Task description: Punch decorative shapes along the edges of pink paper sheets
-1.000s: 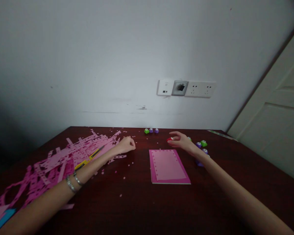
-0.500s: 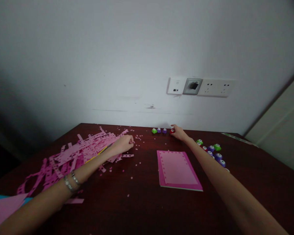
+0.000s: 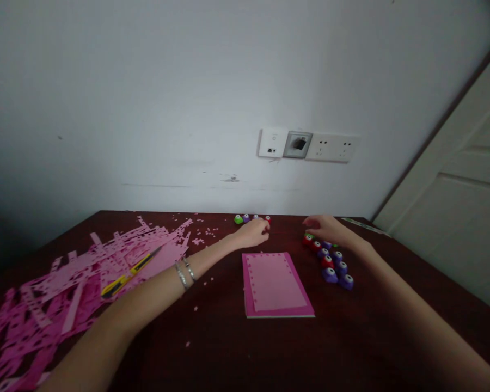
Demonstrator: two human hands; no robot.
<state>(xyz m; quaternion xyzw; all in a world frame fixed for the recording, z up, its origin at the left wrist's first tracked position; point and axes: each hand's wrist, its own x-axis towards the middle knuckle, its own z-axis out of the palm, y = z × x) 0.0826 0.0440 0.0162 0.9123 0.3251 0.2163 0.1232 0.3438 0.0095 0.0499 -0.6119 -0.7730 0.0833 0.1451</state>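
My left hand (image 3: 251, 233) reaches to the back of the table, fingers bent with a gap between them. Just behind its fingertips stands a red craft punch (image 3: 267, 219), in a row with a green punch (image 3: 238, 219) and a purple punch (image 3: 246, 218). Over the right-hand group of punches is my right hand (image 3: 329, 228), fingers apart. Beneath its fingertips lie a green punch (image 3: 309, 237) and a red punch (image 3: 307, 241); contact is unclear. Other punches there are red and purple, like the purple punch (image 3: 330, 275) in front. Pink sheets (image 3: 277, 283) lie stacked between my arms.
Cut pink paper strips (image 3: 77, 294) pile up on the left, with a yellow utility knife (image 3: 130, 272) on top. Tiny paper cutouts (image 3: 198, 241) are scattered on the dark table (image 3: 212, 348). A wall with sockets (image 3: 326, 148) bounds the back; a flat strip (image 3: 365, 226) lies far right.
My left hand has moved right, from beside the strips to the back row. My right hand has left the red punch there and come over the right-hand group. The view has turned right.
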